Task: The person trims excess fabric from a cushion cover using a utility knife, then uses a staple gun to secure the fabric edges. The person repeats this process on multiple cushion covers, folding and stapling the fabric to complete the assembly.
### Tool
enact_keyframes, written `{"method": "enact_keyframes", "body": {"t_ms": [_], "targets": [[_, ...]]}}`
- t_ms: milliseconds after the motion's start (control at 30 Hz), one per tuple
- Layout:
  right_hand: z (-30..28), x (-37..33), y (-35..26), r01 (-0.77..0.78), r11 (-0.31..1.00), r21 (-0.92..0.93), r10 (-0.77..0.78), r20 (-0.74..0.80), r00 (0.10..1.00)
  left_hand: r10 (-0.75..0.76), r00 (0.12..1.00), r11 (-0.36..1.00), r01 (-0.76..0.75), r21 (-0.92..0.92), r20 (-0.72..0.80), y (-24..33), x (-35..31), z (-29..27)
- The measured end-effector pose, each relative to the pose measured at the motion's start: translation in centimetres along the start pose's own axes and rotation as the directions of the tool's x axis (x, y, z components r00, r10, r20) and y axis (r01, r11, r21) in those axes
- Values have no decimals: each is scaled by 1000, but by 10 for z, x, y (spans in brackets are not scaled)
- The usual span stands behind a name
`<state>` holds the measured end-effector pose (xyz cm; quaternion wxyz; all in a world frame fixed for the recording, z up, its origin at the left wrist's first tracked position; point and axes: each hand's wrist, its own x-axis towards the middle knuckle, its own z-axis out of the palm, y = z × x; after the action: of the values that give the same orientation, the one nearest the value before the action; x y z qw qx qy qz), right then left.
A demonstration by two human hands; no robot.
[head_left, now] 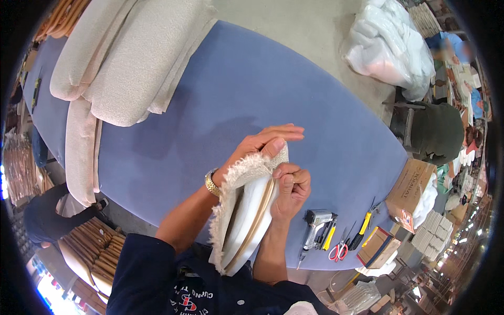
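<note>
A padded panel [247, 220] stands tilted on edge close to my body. White padding and a thin brown board edge show in its layers. Cream woolly fabric [231, 189] with a frayed edge wraps its left side and top. My left hand [262, 143], a gold watch on its wrist, lies at the top of the fabric; its fingers stretch out straight while the thumb presses the fabric against the hand. My right hand [291, 186] is closed, fingers curled and thumb pinching at the panel's upper right edge. What lies under its fingertips is partly hidden.
Light upholstered pieces [131, 63] rest on the blue table [226, 84] at far left. A staple gun [316, 228], red-handled scissors [338, 251], a yellow-black cutter [362, 231] and a small open box [377, 247] lie at right. Beyond them stands a carton [409, 186]. Another person [58, 215] is at left.
</note>
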<state>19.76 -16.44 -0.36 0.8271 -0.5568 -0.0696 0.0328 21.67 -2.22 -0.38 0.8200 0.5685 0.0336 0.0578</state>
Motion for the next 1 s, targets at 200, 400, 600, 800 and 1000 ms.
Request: {"method": "enact_keyframes", "body": {"t_ms": [200, 400, 600, 800, 1000], "targets": [[-10, 9, 0, -11, 999, -50, 10, -29, 1000, 65, 997, 991, -69, 115, 38, -16, 3, 13], [-102, -33, -31, -128, 774, -620, 52, -139, 989, 87, 995, 974, -96, 207, 53, -19, 0, 18], [-238, -133, -35, -352, -45, -935, 100, -355, 929, 55, 996, 964, -71, 257, 71, -15, -7, 22], [-244, -109, -21, -258, -349, -901, 120, -316, 941, 46, 994, 962, -72, 262, 102, -15, -10, 20], [-191, -47, -89, -566, 403, -719, 375, -434, 819, 42, 993, 956, -72, 286, 110, -15, -11, 22]]}}
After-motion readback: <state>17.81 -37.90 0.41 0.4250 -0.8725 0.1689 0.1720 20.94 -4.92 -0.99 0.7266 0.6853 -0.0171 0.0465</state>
